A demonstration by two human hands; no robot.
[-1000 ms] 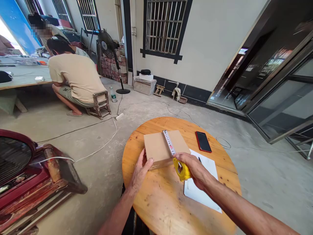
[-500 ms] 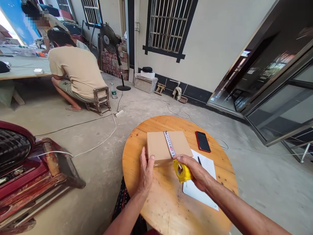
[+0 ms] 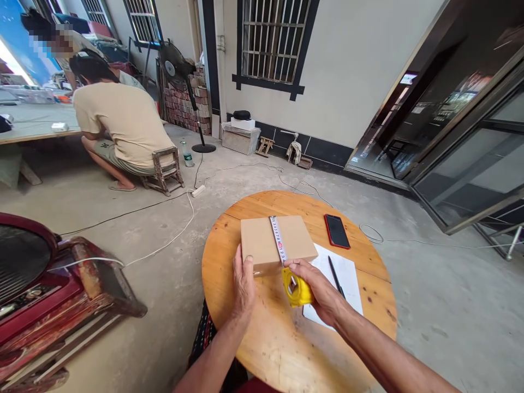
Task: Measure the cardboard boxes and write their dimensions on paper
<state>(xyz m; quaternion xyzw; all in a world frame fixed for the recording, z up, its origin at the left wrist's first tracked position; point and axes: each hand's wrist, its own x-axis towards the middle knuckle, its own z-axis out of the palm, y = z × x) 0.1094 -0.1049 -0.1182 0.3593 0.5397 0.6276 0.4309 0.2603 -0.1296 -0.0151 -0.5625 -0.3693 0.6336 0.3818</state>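
- Brace cardboard box (image 3: 257,240) with left hand (image 3: 244,286) curled round near-left corner, toward tabletop's (image 3: 266,349) left edge.
- Holding yellow tape measure (image 3: 298,293) in right hand (image 3: 321,289), align blade (image 3: 277,237) flat and square.

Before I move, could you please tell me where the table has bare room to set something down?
The table has most bare wood on its near side, between the forearms; another patch lies right of the paper, nearer than the phone. Around the box it is crowded: left hand, right hand, tape measure, pen.
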